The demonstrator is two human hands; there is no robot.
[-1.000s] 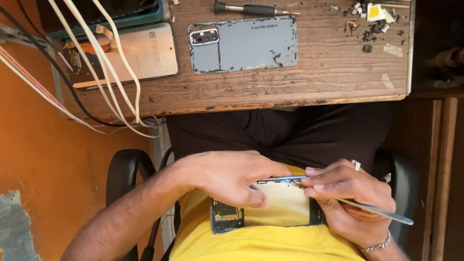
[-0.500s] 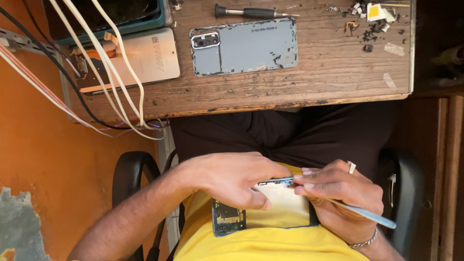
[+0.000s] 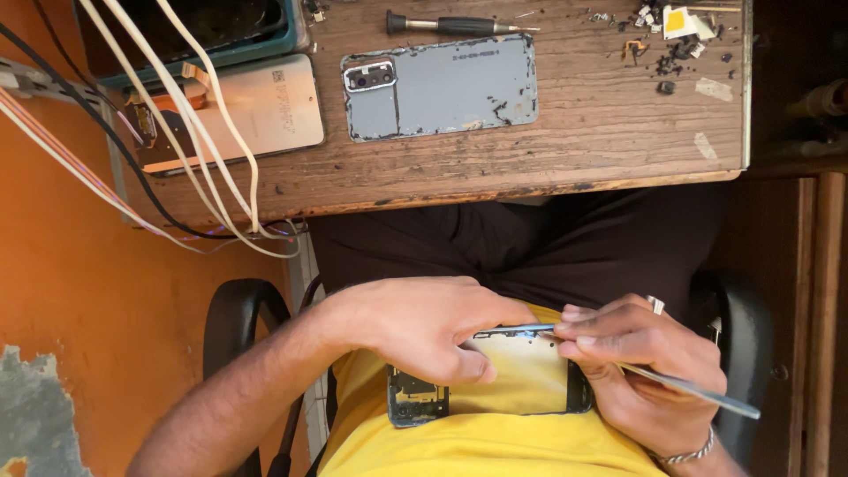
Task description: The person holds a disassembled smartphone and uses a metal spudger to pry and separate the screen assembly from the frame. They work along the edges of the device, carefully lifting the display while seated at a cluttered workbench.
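My left hand (image 3: 424, 325) grips an opened phone body (image 3: 495, 380) held against my yellow shirt, thumb pressed on its inner side near the circuit end. A thin metal pry tool (image 3: 689, 389) is pinched in my right hand (image 3: 636, 371), and its tip lies along the phone's upper edge between my fingers. The phone's grey back cover (image 3: 442, 87) lies detached on the wooden table (image 3: 601, 132) above my lap.
A black-handled screwdriver (image 3: 450, 24) lies at the table's far edge. Small screws and scraps (image 3: 671, 35) sit at the top right. A pale panel (image 3: 256, 106), a teal-rimmed tray (image 3: 194, 31) and several cables (image 3: 177, 115) crowd the left. I sit in a black chair (image 3: 238, 318).
The hands and phone stay almost in place; the pry tool's tip has shifted slightly along the phone's upper edge. The view has drifted a little.
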